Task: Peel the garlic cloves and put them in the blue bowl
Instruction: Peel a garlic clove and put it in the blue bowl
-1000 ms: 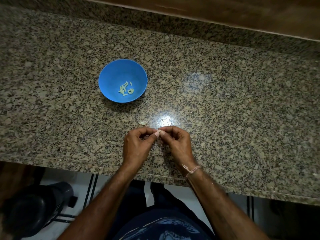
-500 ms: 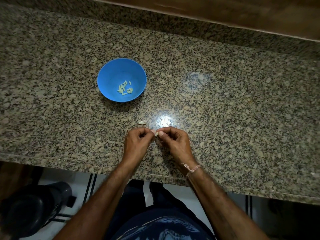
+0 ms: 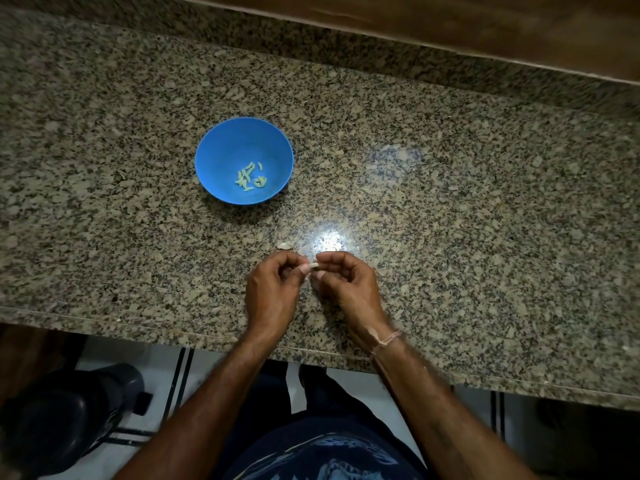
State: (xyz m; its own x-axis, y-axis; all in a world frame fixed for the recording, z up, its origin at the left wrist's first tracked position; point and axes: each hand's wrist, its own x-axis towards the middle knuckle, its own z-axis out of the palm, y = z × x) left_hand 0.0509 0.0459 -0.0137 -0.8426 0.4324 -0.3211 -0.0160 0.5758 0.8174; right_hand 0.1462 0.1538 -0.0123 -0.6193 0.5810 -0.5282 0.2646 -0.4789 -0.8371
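A speckled granite worktop [image 3: 450, 202] filled the view from above, and a blue bowl [image 3: 214, 147] stood on it left of centre, well beyond the person's hands. Near the worktop's front edge, the left hand [image 3: 273, 292] and the right hand [image 3: 349, 289] met fingertip to fingertip. A little heap of peeled cloves [image 3: 250, 176] lay in the bottom of the bowl, the curled fingers of both hands pinched one small garlic clove [image 3: 314, 265] between them, and a pale scrap [image 3: 284, 244] sat on the worktop just beyond the left hand.
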